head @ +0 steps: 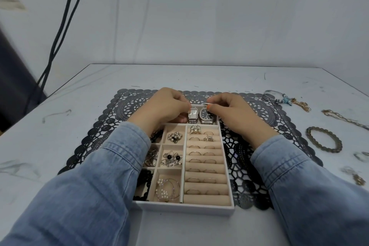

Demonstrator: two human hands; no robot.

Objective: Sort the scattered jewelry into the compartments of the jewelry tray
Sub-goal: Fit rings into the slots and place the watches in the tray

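Head view: left hand (163, 108) pinches the square watch (193, 115), right hand (229, 110) pinches the round watch (205, 115). Probably both are being squared side by side in the tray's (183, 208) far compartment.

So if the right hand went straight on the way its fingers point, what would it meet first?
The right hand points leftward and seems to pinch the dark-dial watch, so that is first; beyond lie the square watch and the left hand. Depth is unclear.
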